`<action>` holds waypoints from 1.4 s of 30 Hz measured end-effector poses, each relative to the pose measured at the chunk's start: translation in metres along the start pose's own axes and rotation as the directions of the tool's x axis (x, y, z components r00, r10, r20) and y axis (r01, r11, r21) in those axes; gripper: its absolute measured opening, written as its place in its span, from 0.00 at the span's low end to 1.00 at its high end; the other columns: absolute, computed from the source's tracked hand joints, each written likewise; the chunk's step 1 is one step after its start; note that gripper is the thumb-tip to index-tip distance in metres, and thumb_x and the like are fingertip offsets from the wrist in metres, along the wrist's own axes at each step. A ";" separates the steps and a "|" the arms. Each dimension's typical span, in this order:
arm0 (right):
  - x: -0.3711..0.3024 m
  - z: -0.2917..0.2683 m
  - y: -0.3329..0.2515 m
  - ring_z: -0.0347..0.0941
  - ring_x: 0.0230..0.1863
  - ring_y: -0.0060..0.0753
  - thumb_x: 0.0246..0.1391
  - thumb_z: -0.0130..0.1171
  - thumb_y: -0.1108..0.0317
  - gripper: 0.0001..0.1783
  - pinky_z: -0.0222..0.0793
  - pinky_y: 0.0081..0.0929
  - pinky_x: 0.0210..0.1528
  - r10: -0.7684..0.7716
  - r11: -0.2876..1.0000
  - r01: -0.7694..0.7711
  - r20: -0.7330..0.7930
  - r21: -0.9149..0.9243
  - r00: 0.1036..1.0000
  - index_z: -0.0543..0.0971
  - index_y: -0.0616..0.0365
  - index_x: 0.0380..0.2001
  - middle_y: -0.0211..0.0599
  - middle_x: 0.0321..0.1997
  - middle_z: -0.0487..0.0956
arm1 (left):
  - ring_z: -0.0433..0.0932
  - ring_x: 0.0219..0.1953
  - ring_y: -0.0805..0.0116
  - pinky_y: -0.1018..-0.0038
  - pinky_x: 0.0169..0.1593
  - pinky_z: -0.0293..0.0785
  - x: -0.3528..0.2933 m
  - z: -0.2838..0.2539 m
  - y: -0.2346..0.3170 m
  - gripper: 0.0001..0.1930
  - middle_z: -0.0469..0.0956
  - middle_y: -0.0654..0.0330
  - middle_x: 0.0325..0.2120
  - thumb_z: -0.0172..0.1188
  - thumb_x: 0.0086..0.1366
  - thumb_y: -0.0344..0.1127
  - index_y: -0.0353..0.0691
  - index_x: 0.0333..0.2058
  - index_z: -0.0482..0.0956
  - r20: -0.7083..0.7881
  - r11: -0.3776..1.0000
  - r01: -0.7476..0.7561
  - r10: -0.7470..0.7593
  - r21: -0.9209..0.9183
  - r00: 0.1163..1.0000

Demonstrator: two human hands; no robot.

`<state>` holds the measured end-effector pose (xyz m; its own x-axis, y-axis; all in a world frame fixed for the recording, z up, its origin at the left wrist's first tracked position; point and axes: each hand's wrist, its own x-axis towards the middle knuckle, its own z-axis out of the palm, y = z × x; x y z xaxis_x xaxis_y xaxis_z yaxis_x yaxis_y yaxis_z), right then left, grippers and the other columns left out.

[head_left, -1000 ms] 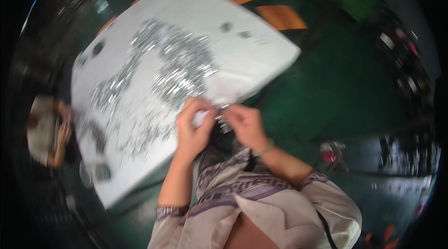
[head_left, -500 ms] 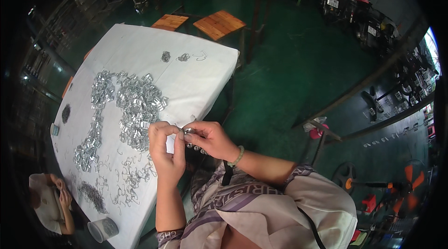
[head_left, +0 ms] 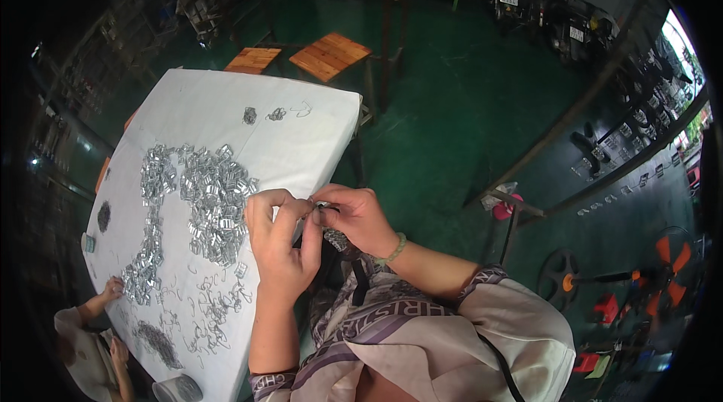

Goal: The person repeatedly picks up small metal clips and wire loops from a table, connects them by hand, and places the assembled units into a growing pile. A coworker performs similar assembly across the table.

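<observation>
My left hand (head_left: pixel 282 242) and my right hand (head_left: pixel 363 220) meet just past the table's near right edge, thumbs and fingertips pinched together. Between them is a small shiny metal piece (head_left: pixel 324 207), mostly covered by the fingers. More silvery parts (head_left: pixel 337 239) show below my right hand; what holds them is hidden. Left of my hands, a heap of silver metal buckles (head_left: pixel 218 195) lies on the white-covered table (head_left: pixel 294 149), with a second strip of buckles (head_left: pixel 153 229) farther left. Thin bent wire hooks (head_left: pixel 207 300) are scattered nearer to me.
A co-worker's hand (head_left: pixel 113 288) touches the table's left side. Small dark parts (head_left: pixel 157 345) lie near a round tub (head_left: pixel 179 388). Wooden stools (head_left: pixel 330 56) stand beyond the table. Right are a metal rail (head_left: pixel 527 168), a fan (head_left: pixel 666 272) and parked motorbikes (head_left: pixel 576 29).
My hands have shifted slightly right in view, still pinched together. The co-worker has moved one hand out onto the table. The table appears lower and more to the left as the view turned.
</observation>
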<state>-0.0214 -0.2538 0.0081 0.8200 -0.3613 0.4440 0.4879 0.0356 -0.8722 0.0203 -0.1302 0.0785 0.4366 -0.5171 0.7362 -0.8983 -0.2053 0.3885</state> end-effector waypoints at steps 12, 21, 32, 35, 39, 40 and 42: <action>0.010 -0.044 -0.038 0.75 0.34 0.28 0.52 0.53 0.79 0.06 0.72 0.22 0.38 0.059 0.991 -0.036 -0.175 0.131 0.983 0.77 0.70 0.32 0.39 0.32 0.77 | 0.67 0.30 0.59 0.66 0.39 0.64 -0.015 -0.072 0.037 0.09 0.68 0.55 0.27 0.58 0.48 0.25 0.36 0.31 0.73 -0.495 0.812 -0.563 0.429 -0.155 0.756; 0.021 -0.101 -0.094 0.75 0.29 0.23 0.52 0.57 0.73 0.07 0.71 0.17 0.29 -0.196 0.972 0.235 -0.525 0.007 0.828 0.77 0.66 0.33 0.36 0.29 0.78 | 0.67 0.31 0.59 0.66 0.39 0.64 -0.003 -0.125 0.069 0.09 0.69 0.55 0.27 0.58 0.49 0.26 0.36 0.32 0.73 -0.613 0.493 -0.867 0.662 -0.078 0.432; 0.006 -0.188 -0.187 0.75 0.27 0.23 0.52 0.60 0.65 0.11 0.66 0.14 0.23 -0.526 0.847 0.357 -0.716 -0.393 0.460 0.77 0.62 0.32 0.33 0.29 0.79 | 0.68 0.32 0.59 0.65 0.40 0.64 0.006 -0.119 0.068 0.09 0.69 0.55 0.28 0.57 0.49 0.28 0.36 0.32 0.73 -0.645 0.417 -0.901 0.657 -0.121 0.391; 0.002 -0.209 -0.224 0.75 0.26 0.24 0.51 0.60 0.65 0.10 0.67 0.15 0.26 -0.618 0.783 0.393 -0.677 -0.483 0.400 0.77 0.61 0.31 0.31 0.27 0.79 | 0.68 0.32 0.59 0.65 0.40 0.65 0.007 -0.122 0.072 0.09 0.69 0.55 0.28 0.57 0.50 0.28 0.36 0.32 0.73 -0.651 0.401 -0.908 0.660 -0.118 0.376; -0.010 -0.237 -0.268 0.74 0.26 0.25 0.50 0.61 0.66 0.09 0.69 0.17 0.30 -0.687 0.725 0.381 -0.643 -0.573 0.339 0.77 0.61 0.30 0.31 0.28 0.78 | 0.68 0.32 0.59 0.64 0.40 0.65 0.007 -0.114 0.068 0.09 0.70 0.55 0.28 0.57 0.50 0.28 0.36 0.32 0.73 -0.663 0.377 -0.917 0.655 -0.129 0.362; -0.011 -0.240 -0.279 0.75 0.27 0.27 0.50 0.61 0.66 0.10 0.70 0.19 0.31 -0.693 0.719 0.363 -0.643 -0.592 0.325 0.77 0.62 0.32 0.34 0.29 0.79 | 0.68 0.32 0.59 0.64 0.40 0.65 0.007 -0.114 0.067 0.09 0.70 0.55 0.28 0.57 0.50 0.29 0.36 0.32 0.73 -0.666 0.375 -0.919 0.655 -0.125 0.358; -0.014 -0.255 -0.302 0.75 0.28 0.29 0.50 0.61 0.67 0.11 0.73 0.22 0.32 -0.725 0.688 0.355 -0.610 -0.633 0.318 0.77 0.63 0.34 0.36 0.31 0.79 | 0.68 0.32 0.59 0.64 0.40 0.65 0.006 -0.115 0.068 0.09 0.70 0.55 0.29 0.56 0.50 0.29 0.36 0.32 0.73 -0.664 0.370 -0.920 0.658 -0.127 0.356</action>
<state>-0.2565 -0.4966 0.2126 -0.2754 -0.7096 0.6486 0.4372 -0.6933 -0.5729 -0.0325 -0.0519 0.1733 -0.4024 0.2330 0.8853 -0.7276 0.5054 -0.4638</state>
